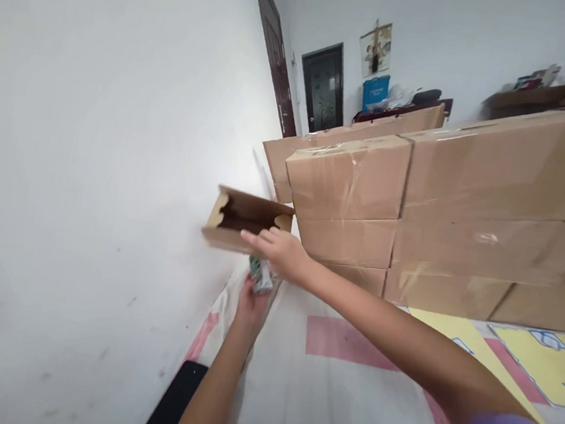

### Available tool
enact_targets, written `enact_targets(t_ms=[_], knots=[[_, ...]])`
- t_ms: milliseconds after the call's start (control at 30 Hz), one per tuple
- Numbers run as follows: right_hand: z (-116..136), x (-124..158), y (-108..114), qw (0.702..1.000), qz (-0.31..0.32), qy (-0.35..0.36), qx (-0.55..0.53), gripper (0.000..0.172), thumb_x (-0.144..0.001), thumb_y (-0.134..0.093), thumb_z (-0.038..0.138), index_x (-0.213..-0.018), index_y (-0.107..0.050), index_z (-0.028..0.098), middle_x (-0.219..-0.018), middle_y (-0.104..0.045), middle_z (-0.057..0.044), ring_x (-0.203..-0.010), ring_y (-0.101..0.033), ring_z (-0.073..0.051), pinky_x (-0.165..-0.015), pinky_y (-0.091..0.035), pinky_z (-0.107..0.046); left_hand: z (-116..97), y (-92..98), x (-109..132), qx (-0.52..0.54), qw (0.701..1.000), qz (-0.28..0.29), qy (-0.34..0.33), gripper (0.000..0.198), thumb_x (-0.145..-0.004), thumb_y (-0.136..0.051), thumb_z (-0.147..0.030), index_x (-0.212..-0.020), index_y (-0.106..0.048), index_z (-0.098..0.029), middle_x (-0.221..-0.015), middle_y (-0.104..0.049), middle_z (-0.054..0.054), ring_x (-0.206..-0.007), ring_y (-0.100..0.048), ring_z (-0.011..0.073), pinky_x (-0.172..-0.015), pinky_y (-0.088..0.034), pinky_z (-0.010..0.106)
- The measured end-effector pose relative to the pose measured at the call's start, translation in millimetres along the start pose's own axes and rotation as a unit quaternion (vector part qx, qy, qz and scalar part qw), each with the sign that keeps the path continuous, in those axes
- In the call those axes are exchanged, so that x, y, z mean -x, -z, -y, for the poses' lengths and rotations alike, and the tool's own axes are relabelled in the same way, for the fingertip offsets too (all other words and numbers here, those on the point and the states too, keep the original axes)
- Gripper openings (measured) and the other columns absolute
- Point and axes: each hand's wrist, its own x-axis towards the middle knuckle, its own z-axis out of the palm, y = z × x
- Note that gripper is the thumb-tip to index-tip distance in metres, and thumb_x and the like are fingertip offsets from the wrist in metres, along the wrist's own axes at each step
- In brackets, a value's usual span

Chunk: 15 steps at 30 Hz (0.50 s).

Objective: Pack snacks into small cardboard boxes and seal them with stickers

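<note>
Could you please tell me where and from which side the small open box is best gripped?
Probably the lower long wall, from the right, as the right hand does: the box lies sideways, mouth toward the camera, so nothing blocks the opening; the left hand holds a packet below.

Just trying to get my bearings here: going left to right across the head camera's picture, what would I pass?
White wall → black slab → small open box in the right hand → stacked cardboard cartons → yellow mat. The left hand with its green packet overlaps the box, so is left out.
</note>
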Motion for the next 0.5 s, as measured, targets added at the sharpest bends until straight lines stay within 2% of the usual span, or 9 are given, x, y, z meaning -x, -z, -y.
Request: enact_targets(t_ms=[67,133,167,233,267,333,367,433,500], knots=[[19.8,42.3,40.6,0.997,-0.009,0.082,-0.013,0.07,-0.091,-0.037,-0.004,-0.152,-0.045,0.03,-0.097,-0.066,-0.004,-0.083,-0.051,-0.018,-0.073,-0.041,-0.031,-15.5,35.5,41.3,0.043,0.999,-0.008,0.0,0.033,-0.082,-0.07,-0.051,-0.097,-0.068,-0.022,-0.093,-0.072,0.003,-0.081,-0.068,0.0179,-0.073,-0.059,0.034],[38.5,91.1,83.2,0.992,-0.008,0.124,-0.026,0.066,-0.093,-0.039,-0.002,-0.152,-0.045,0.029,-0.095,-0.066,-0.002,-0.082,-0.05,-0.017,-0.072,-0.04,-0.03,-37.0,68.6,78.9,0.074,0.997,-0.021,-0.003,0.04,-0.065,-0.081,-0.052,-0.089,-0.068,-0.023,-0.081,-0.071,0.0,-0.07,-0.066,0.0161,-0.062,-0.056,0.028],[47.3,115.6,104.4,0.99,0.003,0.135,-0.031,0.063,-0.095,-0.041,0.002,-0.152,-0.045,0.028,-0.093,-0.066,-0.002,-0.081,-0.051,-0.017,-0.072,-0.04,-0.031,-50.5,81.4,94.8,0.087,0.996,-0.027,-0.005,0.045,-0.058,-0.084,-0.052,-0.089,-0.068,-0.024,-0.077,-0.07,0.0,-0.068,-0.065,0.016,-0.059,-0.055,0.027],[63.6,160.3,143.7,0.992,0.027,0.118,-0.027,0.059,-0.098,-0.044,0.006,-0.152,-0.045,0.03,-0.089,-0.065,-0.002,-0.081,-0.053,-0.018,-0.073,-0.04,-0.032,-82.7,95.1,120.1,0.116,0.993,-0.033,-0.019,0.058,-0.055,-0.08,-0.057,-0.102,-0.07,-0.025,-0.085,-0.073,0.001,-0.07,-0.066,0.0167,-0.062,-0.058,0.027],[71.1,179.2,160.2,0.993,0.046,0.105,-0.029,0.059,-0.098,-0.044,0.007,-0.152,-0.045,0.031,-0.088,-0.065,-0.002,-0.081,-0.055,-0.018,-0.074,-0.041,-0.032,-100.6,95.3,130.0,0.134,0.99,-0.031,-0.03,0.063,-0.052,-0.079,-0.059,-0.104,-0.071,-0.023,-0.088,-0.075,0.004,-0.072,-0.066,0.0192,-0.063,-0.059,0.03],[85.5,209.8,184.1,0.993,0.08,0.073,-0.044,0.06,-0.098,-0.043,0.006,-0.151,-0.046,0.032,-0.087,-0.065,-0.003,-0.08,-0.056,-0.018,-0.076,-0.044,-0.033,-135.5,82.8,147.0,0.131,0.988,-0.021,-0.073,0.069,-0.05,-0.078,-0.058,-0.107,-0.072,-0.02,-0.096,-0.076,0.008,-0.078,-0.068,0.0224,-0.066,-0.061,0.033],[92.5,221.8,191.0,0.992,0.095,0.055,-0.054,0.06,-0.097,-0.042,0.005,-0.15,-0.048,0.032,-0.086,-0.065,-0.003,-0.079,-0.057,-0.018,-0.077,-0.045,-0.033,-150.6,71.1,155.4,0.103,0.992,0.007,-0.075,0.071,-0.048,-0.081,-0.052,-0.11,-0.071,-0.02,-0.101,-0.076,0.009,-0.082,-0.069,0.0241,-0.069,-0.062,0.035],[106.5,240.6,196.0,0.989,0.124,0.024,-0.073,0.062,-0.094,-0.041,0.002,-0.147,-0.052,0.031,-0.085,-0.066,-0.003,-0.079,-0.057,-0.019,-0.078,-0.046,-0.034,-171.6,41.2,174.9,0.017,0.997,0.044,-0.065,0.066,-0.044,-0.086,-0.039,-0.105,-0.072,-0.019,-0.097,-0.076,0.009,-0.08,-0.069,0.026,-0.066,-0.061,0.036],[120.0,253.5,193.3,0.985,0.153,-0.001,-0.084,0.065,-0.089,-0.042,-0.002,-0.145,-0.054,0.03,-0.087,-0.067,-0.003,-0.081,-0.058,-0.019,-0.077,-0.046,-0.034,-178.3,8.2,198.1,-0.067,0.991,0.105,-0.053,0.055,-0.043,-0.086,-0.028,-0.095,-0.072,-0.017,-0.085,-0.073,0.009,-0.073,-0.068,0.027,-0.061,-0.058,0.036]])
